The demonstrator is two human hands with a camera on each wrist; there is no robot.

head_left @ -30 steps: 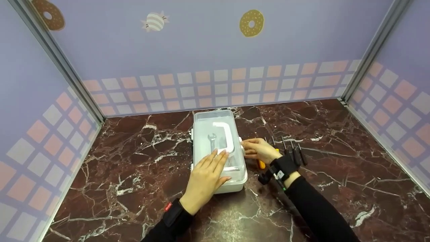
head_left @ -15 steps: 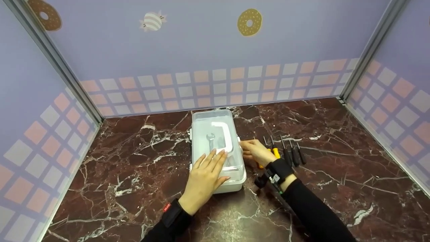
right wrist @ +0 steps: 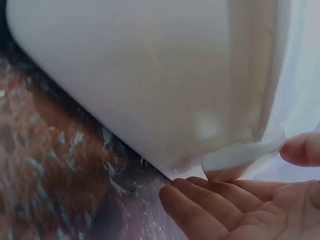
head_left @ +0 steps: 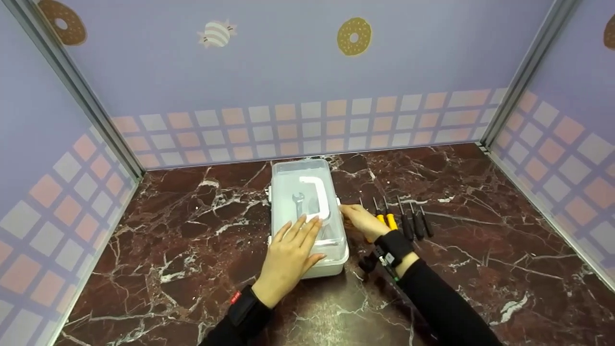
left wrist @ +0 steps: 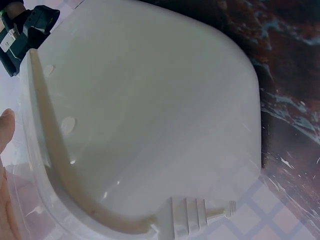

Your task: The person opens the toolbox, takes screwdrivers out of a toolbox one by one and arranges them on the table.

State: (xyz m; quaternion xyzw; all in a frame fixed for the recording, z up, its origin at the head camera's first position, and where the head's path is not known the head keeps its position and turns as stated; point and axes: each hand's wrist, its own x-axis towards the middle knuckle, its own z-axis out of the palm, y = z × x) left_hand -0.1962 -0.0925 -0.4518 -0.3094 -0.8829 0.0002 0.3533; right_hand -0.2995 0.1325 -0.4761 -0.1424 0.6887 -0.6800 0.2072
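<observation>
A white plastic toolbox (head_left: 324, 270) with a clear lid (head_left: 300, 168) stands lengthwise on the table, its lid down. Through the lid shows a wrench (head_left: 298, 198), left of the white carry handle (head_left: 321, 194). My left hand (head_left: 288, 254) lies flat on the near part of the lid, fingers straight. At the box's right side, my right hand (head_left: 362, 220) holds a white latch (right wrist: 230, 160), which sticks out from the wall. In the right wrist view the thumb (right wrist: 302, 149) is at the latch's upper end and the fingertips (right wrist: 187, 192) are under its lower end.
Right of the box lie several screwdrivers, some with yellow handles (head_left: 391, 222) and some with black handles (head_left: 407, 227). My right wrist partly covers the nearest ones. Patterned panels (head_left: 230, 129) close off the back and both sides of the marble-look table (head_left: 211, 269).
My right wrist has shifted slightly left and down, uncovering more of the yellow screwdriver handles, while its fingers stay at the latch. The left hand stays on the lid. The head view drifts slightly.
</observation>
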